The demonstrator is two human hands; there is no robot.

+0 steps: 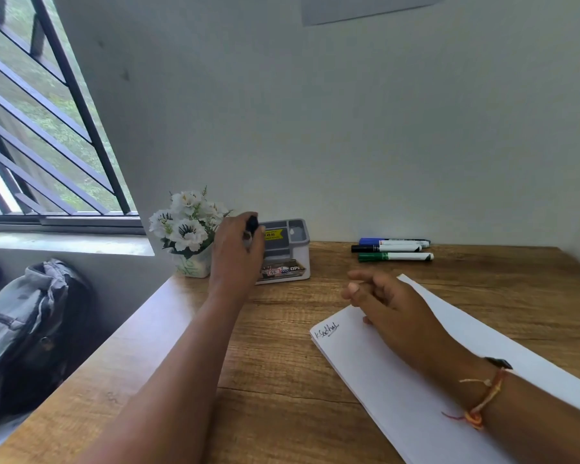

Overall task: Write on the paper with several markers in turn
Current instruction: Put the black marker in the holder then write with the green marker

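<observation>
At frame centre, a dark marker (252,226) is clamped in the left hand (236,252).
Right hand (387,304) rested on paper (399,390), fingers loosely curled, nothing gripped.

Wooden worktop (282,380) fills the lower frame. White flowers in a small pot (190,229) at centre left, by the wall. Grey desk organiser (288,249) just right of them, yellow sticker on it. Barred window (41,128) upper left. Grey backpack (24,329) lower left, beside the worktop.
</observation>
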